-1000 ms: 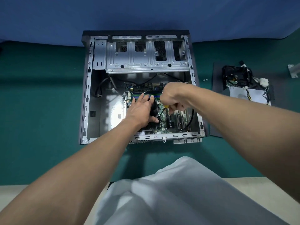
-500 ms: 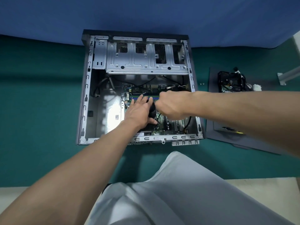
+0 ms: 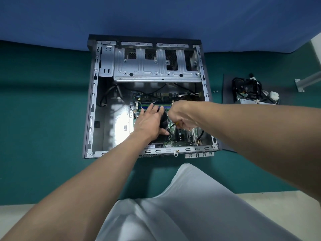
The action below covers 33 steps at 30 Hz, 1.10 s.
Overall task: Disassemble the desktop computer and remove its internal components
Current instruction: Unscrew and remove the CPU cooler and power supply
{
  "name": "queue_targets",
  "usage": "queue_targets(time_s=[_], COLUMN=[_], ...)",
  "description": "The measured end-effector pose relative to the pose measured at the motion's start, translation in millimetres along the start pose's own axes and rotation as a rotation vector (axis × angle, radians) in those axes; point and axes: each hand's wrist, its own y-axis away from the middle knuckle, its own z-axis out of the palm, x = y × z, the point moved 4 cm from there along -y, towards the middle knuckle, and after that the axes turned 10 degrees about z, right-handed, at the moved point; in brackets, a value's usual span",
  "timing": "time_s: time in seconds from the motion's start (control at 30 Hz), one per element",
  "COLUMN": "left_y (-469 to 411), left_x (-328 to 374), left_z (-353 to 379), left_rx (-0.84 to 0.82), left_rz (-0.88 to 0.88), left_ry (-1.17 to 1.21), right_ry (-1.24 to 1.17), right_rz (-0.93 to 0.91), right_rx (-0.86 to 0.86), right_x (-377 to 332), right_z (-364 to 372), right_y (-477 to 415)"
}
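Right hand has tilted back, fist round the screwdriver; left hand stays spread on the cooler inside the case (power supply out, motherboard left).

Your left hand covers most of the fan; your right hand hides most of the screwdriver (tip unreadable).

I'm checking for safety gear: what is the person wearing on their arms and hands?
Nothing: the left hand and right hand are bare, without gloves, and no ring, watch or wrist strap shows. The left forearm and right forearm are bare to the frame's edge; no sleeves in view.
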Motion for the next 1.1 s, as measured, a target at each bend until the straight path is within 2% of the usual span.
queue_targets(time_s=[0.07, 0.13, 0.2, 0.27, 0.33, 0.4, 0.43, 0.5, 0.6, 0.63, 0.67, 0.73, 0.77, 0.8, 0.87, 0.97, 1.03, 1.07, 1.1], left_y=[-0.1, 0.0, -0.6, -0.3, -1.0, -1.3, -0.9, -0.6, -0.3, -0.6, -0.4, 0.2, 0.2, 0.1, 0.2, 0.4, 0.6, 1.2, 1.7], left_x=[-0.1, 0.6, 0.2, 0.1, -0.1, -0.9, -1.0, -2.0, -2.5, -2.4, -2.3, -2.2, -2.1, -2.0, -1.1, -0.7, -0.4, -0.6, -1.0], left_z=[-0.2, -0.2, 0.3, 0.6, 0.2, 0.4, 0.3, 0.0, -0.2, 0.0, 0.0, 0.6, 1.2, 1.3, 0.2, 0.3, 0.3, 0.0, 0.1], left_rx=[0.001, 0.001, 0.003, 0.012, 0.013, 0.025, 0.031, 0.040, 0.036, 0.030, 0.027, 0.024, 0.021, 0.022, 0.022, 0.011, 0.021, 0.033, 0.047], left_rz=[-0.002, -0.001, 0.003, 0.001, 0.003, 0.005, 0.007, 0.016, 0.017, 0.014, 0.012, 0.012, 0.015, 0.016, 0.016, 0.018, 0.015, 0.015, 0.017], left_ry=[0.001, -0.012, -0.011, -0.003, 0.010, 0.011, 0.018, 0.037, 0.030, 0.023, 0.016, 0.012, 0.015, 0.016, 0.010, 0.014, 0.016, 0.016, 0.016], right_ry=[0.117, 0.364, 0.622, 0.981, 1.385, 1.610, 1.571, 1.203, 0.286, -0.015, -0.216, -0.331, -0.303, -0.238, 0.004, 0.743, 1.279, 1.475, 1.536], right_rz=[-0.161, -0.220, -0.303, -0.502, -0.794, -0.915, -0.913, -0.789, -0.335, -0.159, 0.007, 0.182, 0.186, 0.150, -0.029, -0.416, -0.691, -0.793, -0.853], right_rx=[0.133, 0.290, 0.358, 0.434, 0.543, 0.604, 0.600, 0.554, 0.408, 0.277, 0.128, -0.075, -0.093, -0.053, 0.141, 0.429, 0.562, 0.603, 0.639], right_x=[-5.9, -9.0, -8.8, -7.9, -2.9, -1.4, -4.7, -15.4, -12.8, -4.2, 5.0, 18.0, 20.5, 19.9, 12.0, -1.3, -5.5, -7.2, -10.3], right_z=[-2.8, -7.1, -8.2, -5.0, 3.0, 5.7, 6.5, 3.1, -14.3, -16.1, -13.2, -3.8, -1.6, -2.4, -7.3, -2.4, 13.9, 22.3, 27.8], right_y=[-3.0, -1.3, 2.1, 11.2, 18.0, 19.3, 19.5, 17.7, -0.8, -8.0, -11.8, -13.3, -14.1, -14.1, -12.7, 5.5, 16.9, 18.9, 20.8])
